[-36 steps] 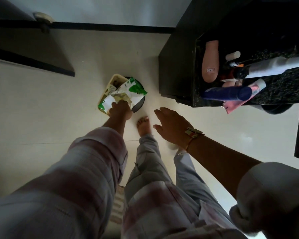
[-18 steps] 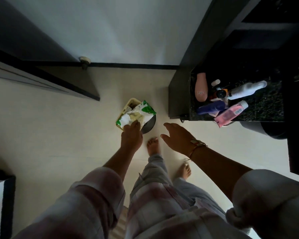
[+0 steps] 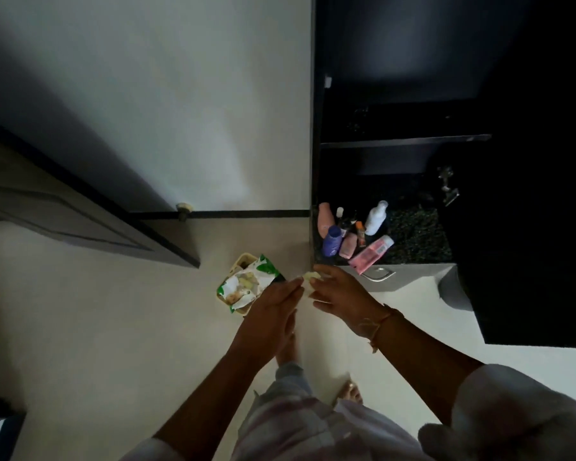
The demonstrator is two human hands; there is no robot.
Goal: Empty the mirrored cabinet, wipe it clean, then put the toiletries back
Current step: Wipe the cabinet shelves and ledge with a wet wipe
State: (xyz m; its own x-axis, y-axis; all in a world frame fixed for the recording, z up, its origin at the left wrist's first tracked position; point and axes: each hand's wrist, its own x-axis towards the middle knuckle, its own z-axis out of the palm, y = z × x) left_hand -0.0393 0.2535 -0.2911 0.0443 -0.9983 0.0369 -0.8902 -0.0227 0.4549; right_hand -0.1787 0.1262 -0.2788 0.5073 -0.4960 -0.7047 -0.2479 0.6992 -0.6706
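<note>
- Mirrored cabinet (image 3: 403, 141), top right: open, dark inside, one shelf edge visible; too dark to tell the contents.
- Door (image 3: 80, 214), left, standing ajar over the pale floor (image 3: 97, 327).
- Dark speckled surface (image 3: 416, 234) below the cabinet carries the toiletries; a drawer with a metal handle (image 3: 379, 273) sits under its front edge.
- Wipes pack (image 3: 246, 282), green and white, lying across a yellowish basket (image 3: 241, 261) on the floor. Print too small to read.
- Left hand (image 3: 273, 314): grip spread, fingers straight, tips at the edge of the pale wipe (image 3: 310, 278).
- Right hand (image 3: 341, 294), thread bracelet at the wrist: grip pinching the wipe between thumb and fingers, just in front of the drawer.
- White bottle (image 3: 375, 217), upright, rear of the cluster.
- Pink tube (image 3: 371, 255), lying down, one end over the surface's front edge.
- Pink bottle (image 3: 324, 219) upright at the left; purple bottle (image 3: 332, 243) and a small pink bottle (image 3: 348, 245) just in front of it.
- Orange item (image 3: 359, 231) in the middle of the cluster.
- All labels unreadable.
</note>
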